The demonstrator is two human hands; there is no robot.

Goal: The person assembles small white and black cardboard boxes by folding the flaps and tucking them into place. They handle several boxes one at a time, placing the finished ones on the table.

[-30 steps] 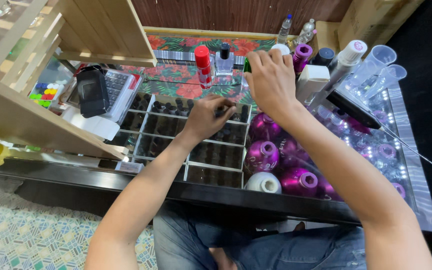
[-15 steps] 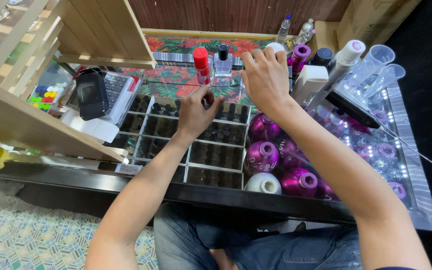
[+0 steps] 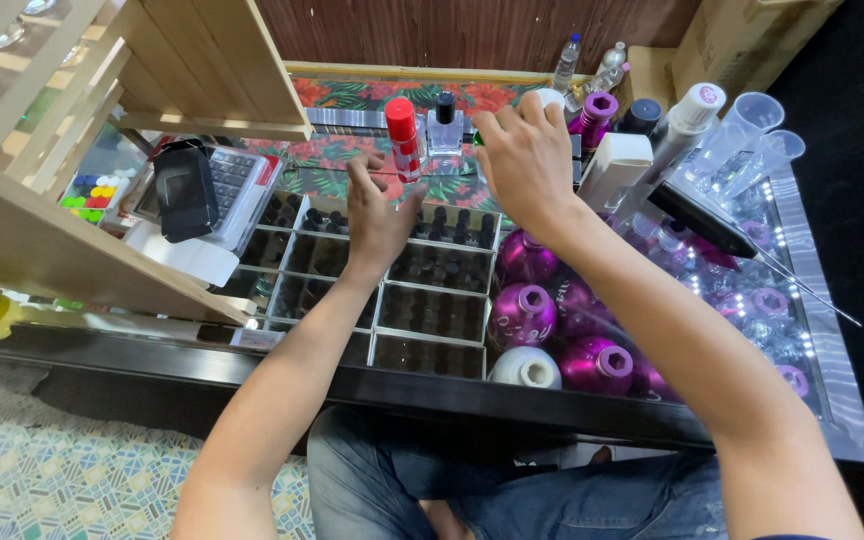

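Observation:
My left hand (image 3: pixel 377 215) hovers palm down with fingers spread over the far row of a white divided tray (image 3: pixel 392 312) of small dark bottles. It holds nothing, and its fingertips are close to a red spray can (image 3: pixel 402 135). My right hand (image 3: pixel 524 160) is curled just right of a clear square bottle with a black cap (image 3: pixel 444 125). A small green thing (image 3: pixel 474 138) peeks out at its fingertips, mostly hidden by the fingers.
Round purple bottles (image 3: pixel 522 312) and a white one (image 3: pixel 525 368) crowd the counter's right half. A calculator (image 3: pixel 234 180) and a black device (image 3: pixel 184 190) lie at the left under a wooden shelf (image 3: pixel 72 255). Plastic cups (image 3: pixel 757 125) and a tall white bottle (image 3: pixel 687 120) stand at the back right.
My left hand lifted off the tray of small bottles, moved away from me toward the red can and spread its fingers. My right hand shifted slightly left.

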